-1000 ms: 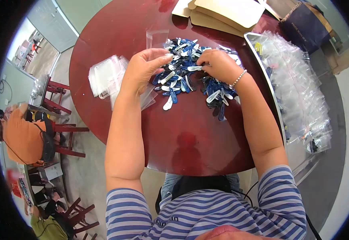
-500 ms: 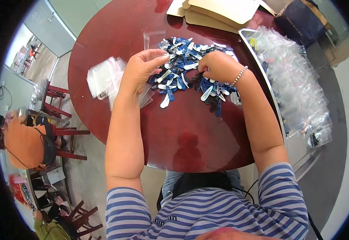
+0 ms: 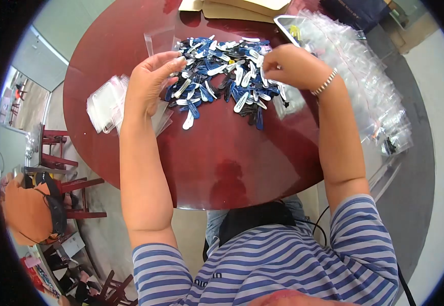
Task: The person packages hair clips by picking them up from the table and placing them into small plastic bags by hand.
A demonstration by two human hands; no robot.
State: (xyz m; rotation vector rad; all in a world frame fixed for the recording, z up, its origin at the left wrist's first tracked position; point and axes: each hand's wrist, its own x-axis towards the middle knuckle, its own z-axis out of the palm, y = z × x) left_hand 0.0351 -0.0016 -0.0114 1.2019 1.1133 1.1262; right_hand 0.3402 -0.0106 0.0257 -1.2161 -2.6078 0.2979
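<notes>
On the dark red table lies a heap of blue, white and black hair clips. At the heap's left edge is my left hand, its thumb and fingers closed together near some clips; what they pinch is too small to make out. My right hand, with a beaded bracelet on the wrist, is at the heap's right side with its fingers curled in, and its fingertips are partly hidden. Flat clear bags lie left of my left forearm.
A tray piled with filled clear bags stands at the right. Cardboard lies at the far edge, near a dark bag. A person in orange is at the far left, by red stools.
The view has shifted, moving the table and heap leftward and up in the picture. My right hand has moved right from the middle of the heap to its right side. My left hand keeps its pose.
</notes>
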